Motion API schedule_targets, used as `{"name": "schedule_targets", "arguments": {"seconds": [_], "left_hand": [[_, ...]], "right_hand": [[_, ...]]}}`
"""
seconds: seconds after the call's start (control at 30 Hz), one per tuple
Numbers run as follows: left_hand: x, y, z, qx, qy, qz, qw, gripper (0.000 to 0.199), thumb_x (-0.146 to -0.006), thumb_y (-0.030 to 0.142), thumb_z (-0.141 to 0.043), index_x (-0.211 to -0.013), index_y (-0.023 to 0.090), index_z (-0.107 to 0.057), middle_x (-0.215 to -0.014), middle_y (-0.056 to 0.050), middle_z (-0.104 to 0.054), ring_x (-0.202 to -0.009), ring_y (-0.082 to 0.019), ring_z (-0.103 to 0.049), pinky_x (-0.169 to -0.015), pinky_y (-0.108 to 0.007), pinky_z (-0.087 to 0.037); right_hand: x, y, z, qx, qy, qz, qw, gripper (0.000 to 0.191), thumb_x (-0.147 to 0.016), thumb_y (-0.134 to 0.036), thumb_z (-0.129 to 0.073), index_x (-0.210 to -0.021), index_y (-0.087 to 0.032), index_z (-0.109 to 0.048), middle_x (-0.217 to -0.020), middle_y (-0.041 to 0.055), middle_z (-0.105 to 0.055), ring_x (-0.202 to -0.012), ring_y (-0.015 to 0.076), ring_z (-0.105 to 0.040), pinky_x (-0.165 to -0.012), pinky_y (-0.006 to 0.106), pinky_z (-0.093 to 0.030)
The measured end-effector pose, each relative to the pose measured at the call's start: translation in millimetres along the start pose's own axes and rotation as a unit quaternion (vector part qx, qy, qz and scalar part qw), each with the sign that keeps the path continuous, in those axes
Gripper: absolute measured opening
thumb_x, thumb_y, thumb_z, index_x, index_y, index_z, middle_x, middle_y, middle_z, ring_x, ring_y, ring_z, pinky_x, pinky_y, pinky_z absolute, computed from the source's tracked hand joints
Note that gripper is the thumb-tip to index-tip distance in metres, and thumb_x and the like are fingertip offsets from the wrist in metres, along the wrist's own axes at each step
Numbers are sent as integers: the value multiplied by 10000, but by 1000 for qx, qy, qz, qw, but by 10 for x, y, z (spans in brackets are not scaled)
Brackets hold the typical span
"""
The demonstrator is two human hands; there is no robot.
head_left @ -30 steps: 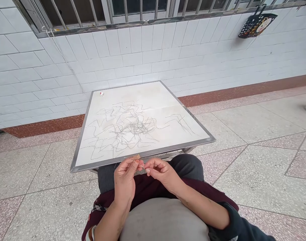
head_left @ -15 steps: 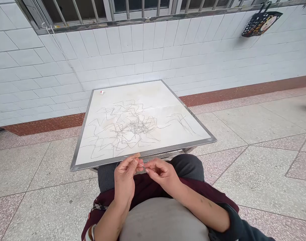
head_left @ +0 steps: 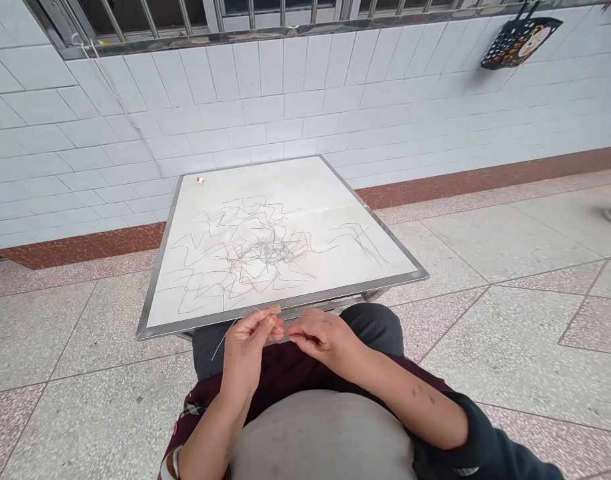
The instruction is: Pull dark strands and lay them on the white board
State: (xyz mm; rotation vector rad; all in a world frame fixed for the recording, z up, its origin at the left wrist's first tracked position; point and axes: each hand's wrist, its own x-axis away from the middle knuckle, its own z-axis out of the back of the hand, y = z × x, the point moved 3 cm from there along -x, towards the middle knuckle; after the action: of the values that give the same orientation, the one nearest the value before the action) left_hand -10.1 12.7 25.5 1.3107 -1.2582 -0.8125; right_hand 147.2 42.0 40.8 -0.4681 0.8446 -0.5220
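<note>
Dark sleeve [head_left: 478, 443] pushed up, grey top [head_left: 325, 437], maroon apron [head_left: 285, 373].

home yard | tiled wall [head_left: 295, 107] | barred window [head_left: 185, 13] | terrazzo floor [head_left: 510, 267]

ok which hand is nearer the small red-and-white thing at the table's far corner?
Left. The left hand sits below the table's near edge, on the same side as the small red-and-white thing. The right hand is farther right, so farther away.

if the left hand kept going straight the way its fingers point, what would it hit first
Probably the near metal rim of the table, just beyond the left hand pinching a thin wire; depth is unclear, so it might pass just under.
</note>
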Motion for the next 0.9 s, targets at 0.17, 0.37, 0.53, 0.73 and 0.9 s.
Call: {"name": "schedule_targets", "arguments": {"seconds": [0.17, 0.37, 0.53, 0.73, 0.9], "left_hand": [[-12, -11, -20, 32, -6, 15, 999, 256, -748, 327, -723, -943, 162, -736, -764, -30, -714, -656, -115, -627, -691, -256, -536], [-17, 5, -74, 87, -30, 39, 995, 224, -721, 301, -750, -897, 162, -748, -722, -24, -699, -643, -101, -611, -665, -233, -526], [-37, 0, -79, 101, -52, 56, 992, 233, -721, 280, -752, -926, 168, -749, -718, -22, -692, -650, -98, -598, -659, -221, -510], [-27, 20, -96, 46, -103, 68, 991, 252, -733, 281, -738, -968, 191, -751, -718, -9, -677, -660, -99, -574, -686, -238, -502], [-40, 10, -152, 22, -123, 66, 990, 283, -735, 310, -724, -994, 200, -749, -781, -27, -703, -696, -129, -589, -722, -279, -506]], "right_hand": [[-13, -25, 41, 18, -3, 14, 1000, 121, -900, -134, -510, -926, -186, -616, -687, 22, -603, -637, 133, -526, -600, 243, -448], [-26, -44, 114, 68, -52, 79, 993, 108, -921, -130, -500, -983, -156, -584, -764, 43, -619, -691, 137, -515, -644, 256, -458], [-92, -120, 211, 150, -114, 156, 970, 130, -928, -96, -467, -963, -128, -588, -722, 30, -585, -648, 136, -467, -582, 257, -429], [-184, -194, 347, 230, -208, 251, 917, 165, -951, -143, -450, -879, -149, -598, -777, 22, -592, -716, 136, -515, -575, 262, -436], [-238, -171, 361, 219, -216, 273, 912, 186, -962, -175, -436, -908, -153, -613, -870, 40, -623, -841, 144, -562, -673, 274, -489]]}}
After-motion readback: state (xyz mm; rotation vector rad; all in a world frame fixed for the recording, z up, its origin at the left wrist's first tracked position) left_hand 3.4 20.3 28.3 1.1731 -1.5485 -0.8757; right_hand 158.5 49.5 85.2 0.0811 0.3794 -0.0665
